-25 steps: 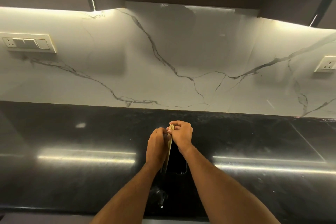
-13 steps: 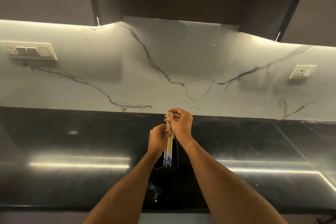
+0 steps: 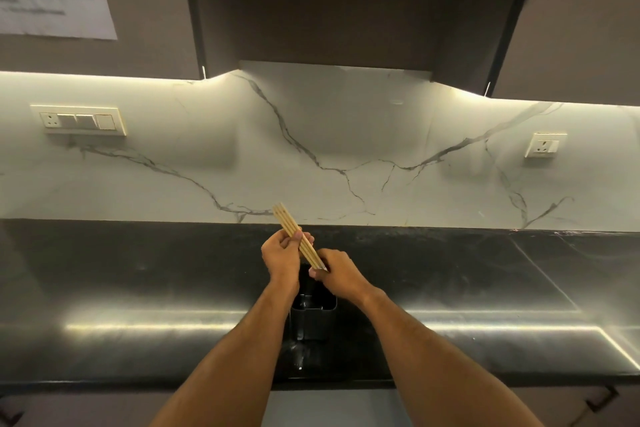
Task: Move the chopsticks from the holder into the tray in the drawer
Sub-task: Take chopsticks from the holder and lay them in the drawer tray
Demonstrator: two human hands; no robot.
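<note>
A bundle of pale wooden chopsticks (image 3: 290, 226) is held above the counter, tilted with its top end toward the upper left. My left hand (image 3: 281, 256) grips the bundle at its middle. My right hand (image 3: 334, 273) pinches the lower end. Directly below them stands the black square holder (image 3: 313, 317) on the black countertop (image 3: 138, 288); its inside looks dark. The drawer and its tray are out of view.
A white marble backsplash (image 3: 346, 156) rises behind the counter, with a switch panel (image 3: 81, 121) at left and a socket (image 3: 544, 145) at right. Dark cabinets (image 3: 346, 10) hang overhead. The counter's front edge (image 3: 104, 381) runs along the bottom, with drawer handles (image 3: 601, 400) below.
The chopsticks have come up out of the holder and tipped from upright to slanting up-left. My right hand slid down to their lower end. The camera tilted upward.
</note>
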